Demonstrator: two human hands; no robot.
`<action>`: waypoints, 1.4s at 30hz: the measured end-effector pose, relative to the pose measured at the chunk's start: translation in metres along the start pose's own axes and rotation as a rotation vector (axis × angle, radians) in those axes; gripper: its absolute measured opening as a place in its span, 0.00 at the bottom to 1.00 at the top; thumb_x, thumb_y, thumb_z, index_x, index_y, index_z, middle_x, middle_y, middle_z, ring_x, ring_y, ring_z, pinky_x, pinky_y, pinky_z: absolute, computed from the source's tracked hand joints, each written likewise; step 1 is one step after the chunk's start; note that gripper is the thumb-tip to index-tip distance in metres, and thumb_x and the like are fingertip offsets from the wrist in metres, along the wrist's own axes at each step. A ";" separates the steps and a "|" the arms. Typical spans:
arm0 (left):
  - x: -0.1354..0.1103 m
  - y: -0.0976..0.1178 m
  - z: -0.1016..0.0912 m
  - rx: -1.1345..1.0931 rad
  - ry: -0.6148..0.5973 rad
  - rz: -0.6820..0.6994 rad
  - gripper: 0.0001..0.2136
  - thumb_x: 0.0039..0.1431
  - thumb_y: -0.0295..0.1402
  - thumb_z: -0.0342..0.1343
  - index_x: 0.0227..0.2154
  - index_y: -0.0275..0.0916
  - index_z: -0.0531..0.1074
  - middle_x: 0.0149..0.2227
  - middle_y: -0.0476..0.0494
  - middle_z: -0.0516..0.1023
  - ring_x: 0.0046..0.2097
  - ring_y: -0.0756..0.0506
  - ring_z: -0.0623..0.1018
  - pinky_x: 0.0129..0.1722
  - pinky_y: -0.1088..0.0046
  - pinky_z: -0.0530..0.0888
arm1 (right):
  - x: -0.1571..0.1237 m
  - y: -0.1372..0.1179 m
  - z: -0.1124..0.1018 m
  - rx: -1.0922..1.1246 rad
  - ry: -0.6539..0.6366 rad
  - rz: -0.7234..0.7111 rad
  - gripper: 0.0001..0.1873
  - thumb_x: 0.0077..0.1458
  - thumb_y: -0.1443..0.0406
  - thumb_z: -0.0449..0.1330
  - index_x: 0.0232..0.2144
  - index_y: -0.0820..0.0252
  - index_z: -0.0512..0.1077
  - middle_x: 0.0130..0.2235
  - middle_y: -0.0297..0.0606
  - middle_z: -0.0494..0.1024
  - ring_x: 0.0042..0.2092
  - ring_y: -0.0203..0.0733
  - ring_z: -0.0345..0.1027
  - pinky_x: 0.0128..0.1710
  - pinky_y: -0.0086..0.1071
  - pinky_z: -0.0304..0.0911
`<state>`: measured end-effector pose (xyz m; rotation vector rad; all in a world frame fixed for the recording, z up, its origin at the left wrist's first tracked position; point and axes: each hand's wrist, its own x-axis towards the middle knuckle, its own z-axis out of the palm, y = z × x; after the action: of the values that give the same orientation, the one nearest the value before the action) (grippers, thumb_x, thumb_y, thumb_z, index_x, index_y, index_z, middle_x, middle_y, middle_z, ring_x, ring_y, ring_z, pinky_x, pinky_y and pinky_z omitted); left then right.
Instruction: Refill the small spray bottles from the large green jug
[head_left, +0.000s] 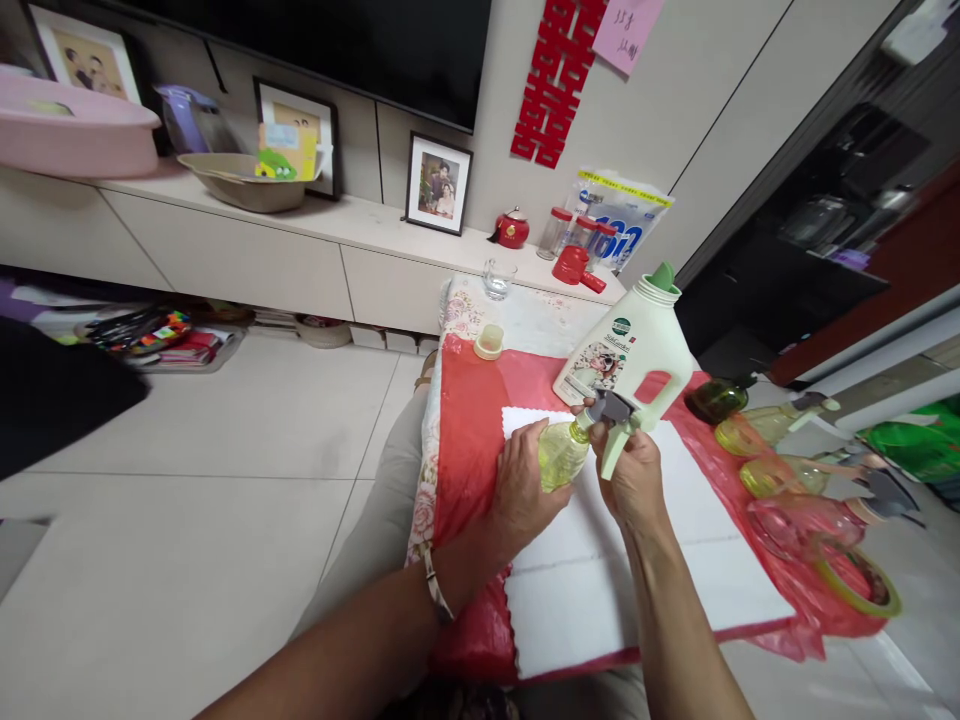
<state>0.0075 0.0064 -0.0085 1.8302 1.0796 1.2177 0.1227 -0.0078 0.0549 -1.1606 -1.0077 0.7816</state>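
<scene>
Right over the white cloth [577, 590], a yellow-green spray bottle [562, 458] was up in both hands, tipped over sideways. Left hand [525, 478] was curled around the body, and the right hand [634, 470] was pinching up at the neck, right by the grey and pale green sprayer head [613, 405]. Couldn't tell if the colour was liquid or just tinted plastic, tbh.

Cloth sat on a red plastic sheet [472, 420]. Just past the hands stood a big cream jug [641, 325] with its green spout [664, 278] showing, but the walls hid whatever was inside. Off to its left was a pale, see-through cup [489, 343], and farther back a clear glass mug [498, 282], contents too small to make out.

Over on the right, a dark green bottle [716, 400], two more yellowish sprayers [750, 430] and a pink one [802, 522] were lined up, with a tape roll [885, 605] at the near end.

Back on the cabinet: red-lidded jars [555, 235], plus a brown bowl [240, 190] with a yellow box [300, 150] in it.
</scene>
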 end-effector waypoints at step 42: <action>0.014 0.043 0.000 -0.572 0.139 -0.079 0.14 0.53 0.34 0.62 0.43 0.39 0.72 0.44 0.40 0.78 0.47 0.42 0.79 0.49 0.64 0.76 | -0.030 0.047 0.026 -0.022 0.412 -0.204 0.25 0.49 0.55 0.67 0.46 0.62 0.72 0.47 0.43 0.75 0.47 0.43 0.70 0.46 0.32 0.68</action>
<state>0.0217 0.0005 0.0341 1.2712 0.7585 1.4407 0.0878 -0.0139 0.0048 -1.1565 -0.7733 0.3492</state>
